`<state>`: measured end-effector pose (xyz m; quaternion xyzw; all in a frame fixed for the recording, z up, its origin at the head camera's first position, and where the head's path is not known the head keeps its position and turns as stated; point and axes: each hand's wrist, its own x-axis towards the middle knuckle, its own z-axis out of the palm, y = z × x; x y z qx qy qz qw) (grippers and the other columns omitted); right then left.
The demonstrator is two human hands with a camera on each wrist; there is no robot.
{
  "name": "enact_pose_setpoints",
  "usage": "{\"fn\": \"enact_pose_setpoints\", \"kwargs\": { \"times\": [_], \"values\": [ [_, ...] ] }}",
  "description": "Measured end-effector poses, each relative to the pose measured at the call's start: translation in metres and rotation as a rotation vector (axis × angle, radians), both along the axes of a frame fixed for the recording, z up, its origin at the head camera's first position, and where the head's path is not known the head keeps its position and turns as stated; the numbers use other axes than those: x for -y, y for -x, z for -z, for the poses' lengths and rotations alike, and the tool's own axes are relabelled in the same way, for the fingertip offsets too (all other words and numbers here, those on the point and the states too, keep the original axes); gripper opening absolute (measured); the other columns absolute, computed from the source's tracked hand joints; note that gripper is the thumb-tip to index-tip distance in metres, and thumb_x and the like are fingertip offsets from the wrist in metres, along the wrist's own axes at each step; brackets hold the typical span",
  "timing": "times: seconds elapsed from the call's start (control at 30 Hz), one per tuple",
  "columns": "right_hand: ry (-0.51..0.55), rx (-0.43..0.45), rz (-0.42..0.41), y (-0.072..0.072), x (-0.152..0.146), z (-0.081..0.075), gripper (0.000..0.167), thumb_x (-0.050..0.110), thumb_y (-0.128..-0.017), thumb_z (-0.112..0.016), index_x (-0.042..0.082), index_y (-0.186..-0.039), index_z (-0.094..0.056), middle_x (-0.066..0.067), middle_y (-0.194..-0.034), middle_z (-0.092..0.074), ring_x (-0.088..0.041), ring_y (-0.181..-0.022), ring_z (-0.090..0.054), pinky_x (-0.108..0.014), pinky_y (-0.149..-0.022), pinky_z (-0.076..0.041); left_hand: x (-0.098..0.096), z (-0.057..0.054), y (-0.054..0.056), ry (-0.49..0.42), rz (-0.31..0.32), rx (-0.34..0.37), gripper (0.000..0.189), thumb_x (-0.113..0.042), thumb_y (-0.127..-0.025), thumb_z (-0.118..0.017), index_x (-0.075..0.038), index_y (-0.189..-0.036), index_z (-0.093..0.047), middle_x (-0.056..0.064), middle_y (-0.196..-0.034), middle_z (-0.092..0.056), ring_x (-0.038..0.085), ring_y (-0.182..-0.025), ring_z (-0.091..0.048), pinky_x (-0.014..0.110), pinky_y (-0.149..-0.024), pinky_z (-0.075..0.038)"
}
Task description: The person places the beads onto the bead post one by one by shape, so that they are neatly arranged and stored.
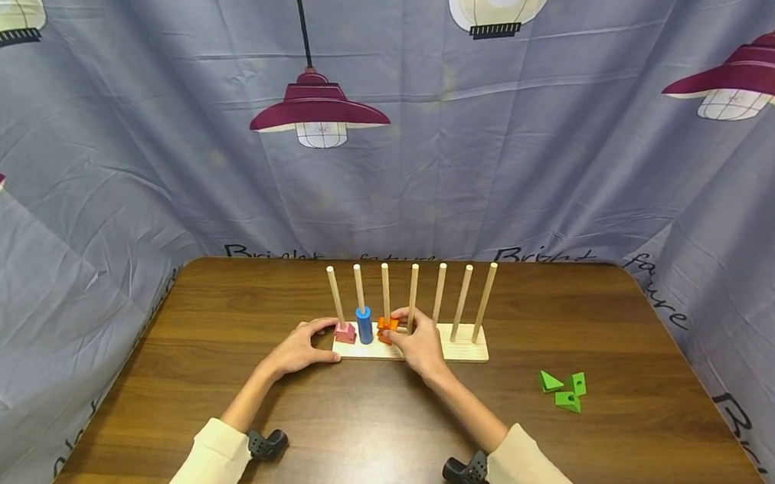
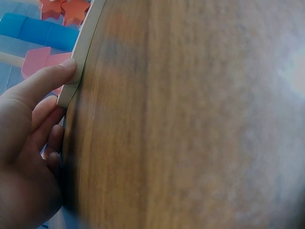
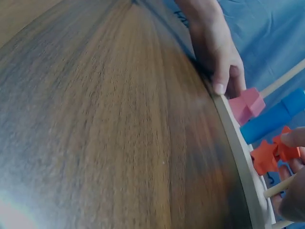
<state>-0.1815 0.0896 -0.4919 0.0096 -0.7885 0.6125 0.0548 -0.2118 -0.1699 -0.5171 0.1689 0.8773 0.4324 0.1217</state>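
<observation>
A pale wooden peg board (image 1: 468,352) with several upright pegs stands on the table. My left hand (image 1: 295,348) holds the board's left end, its thumb (image 2: 66,67) on the front edge and its fingers reaching round the end. Pink blocks (image 3: 246,105) sit on the leftmost peg, beside that hand. Blue cylinders (image 1: 364,327) are stacked on the second peg. Around the third peg are two orange star blocks, and my right hand (image 1: 423,349) pinches the upper star (image 3: 286,145) between thumb and fingers. The lower star (image 3: 263,158) is close to the board.
Three green triangular blocks (image 1: 568,400) with holes lie on the brown wooden table (image 1: 625,447), to the right of the board. The pegs (image 1: 484,303) toward the board's right end are bare. A grey curtain (image 1: 405,197) printed with lamps hangs behind the table.
</observation>
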Motion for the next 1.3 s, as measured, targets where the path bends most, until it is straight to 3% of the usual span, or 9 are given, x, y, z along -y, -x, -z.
{"fn": "enact_pose_setpoints", "kwargs": {
  "times": [0.17,0.33,0.47,0.6,0.67,0.8,0.93,1.07,1.3],
  "values": [
    [-0.05,0.011,-0.022,-0.008,-0.008,0.008,0.037,0.003,-0.082,-0.079,0.003,-0.117,-0.067,-0.015,-0.116,-0.068,-0.034,-0.111,-0.062,-0.046,-0.091,-0.049,0.0,-0.001,0.0,0.001,0.0,-0.005,0.075,-0.025,-0.078,-0.086,-0.007,-0.143,-0.054,0.013,-0.136,-0.057,0.031,-0.12,-0.045,0.053,-0.1,-0.038],
    [-0.186,0.02,-0.094,-0.04,-0.038,0.008,0.056,0.006,-0.088,-0.074,0.001,-0.139,-0.054,-0.023,-0.137,-0.056,-0.04,-0.126,-0.053,-0.053,-0.104,-0.039,0.0,-0.001,-0.001,-0.001,-0.005,-0.004,0.075,-0.025,-0.078,-0.086,-0.007,-0.143,-0.055,0.012,-0.134,-0.057,0.03,-0.12,-0.045,0.052,-0.1,-0.038],
    [-0.314,-0.061,-0.078,-0.066,-0.077,0.005,0.046,0.007,-0.088,-0.075,0.003,-0.132,-0.062,-0.02,-0.131,-0.062,-0.041,-0.123,-0.055,-0.056,-0.101,-0.041,-0.001,0.0,-0.001,-0.006,-0.002,-0.004,0.075,-0.025,-0.078,-0.086,-0.006,-0.143,-0.054,0.013,-0.134,-0.057,0.03,-0.119,-0.045,0.052,-0.099,-0.037],
    [-0.426,-0.183,0.056,-0.086,-0.127,-0.002,0.036,0.007,-0.089,-0.075,0.003,-0.123,-0.067,-0.019,-0.127,-0.063,-0.041,-0.116,-0.058,-0.052,-0.091,-0.048,0.0,0.002,0.0,-0.006,0.0,0.005,0.076,-0.026,-0.078,-0.086,-0.007,-0.144,-0.053,0.013,-0.137,-0.055,0.031,-0.121,-0.044,0.053,-0.101,-0.037],
    [-0.461,-0.195,0.141,-0.096,-0.154,-0.003,0.034,0.009,-0.091,-0.073,0.002,-0.123,-0.065,-0.022,-0.13,-0.059,-0.038,-0.089,-0.066,-0.043,-0.072,-0.053,0.001,0.002,0.0,-0.009,0.0,0.008,0.076,-0.027,-0.078,-0.086,-0.007,-0.144,-0.053,0.013,-0.139,-0.054,0.031,-0.122,-0.043,0.054,-0.101,-0.036],
    [-0.487,-0.115,0.263,-0.108,-0.201,0.002,0.039,0.019,-0.097,-0.068,0.0,-0.129,-0.06,-0.03,-0.133,-0.052,-0.042,-0.075,-0.06,-0.044,-0.06,-0.05,0.001,0.002,-0.001,-0.011,0.003,0.007,0.076,-0.027,-0.079,-0.086,-0.007,-0.144,-0.053,0.014,-0.14,-0.054,0.032,-0.122,-0.043,0.055,-0.101,-0.036],
    [-0.457,0.05,0.311,-0.111,-0.232,0.01,0.053,0.031,-0.098,-0.065,-0.004,-0.136,-0.054,-0.034,-0.131,-0.051,-0.053,-0.112,-0.051,-0.061,-0.082,-0.044,0.001,0.002,-0.001,-0.011,-0.004,0.01,0.076,-0.026,-0.078,-0.086,-0.006,-0.144,-0.054,0.014,-0.137,-0.055,0.031,-0.121,-0.044,0.054,-0.101,-0.037],
    [-0.444,0.175,0.331,-0.109,-0.248,0.015,0.061,0.038,-0.096,-0.066,-0.005,-0.137,-0.052,-0.034,-0.128,-0.055,-0.049,-0.113,-0.053,-0.056,-0.082,-0.044,0.001,0.001,-0.001,-0.007,-0.005,0.015,0.076,-0.026,-0.078,-0.086,-0.007,-0.144,-0.054,0.014,-0.137,-0.055,0.03,-0.122,-0.044,0.053,-0.101,-0.037],
    [-0.562,0.18,0.311,-0.11,-0.264,0.014,0.05,0.033,-0.094,-0.07,-0.006,-0.124,-0.062,-0.028,-0.113,-0.066,-0.044,-0.099,-0.062,-0.052,-0.074,-0.046,0.0,0.0,-0.001,-0.005,-0.008,0.011,0.076,-0.026,-0.078,-0.086,-0.008,-0.144,-0.054,0.013,-0.138,-0.055,0.031,-0.122,-0.043,0.054,-0.101,-0.037]
  ]
}}
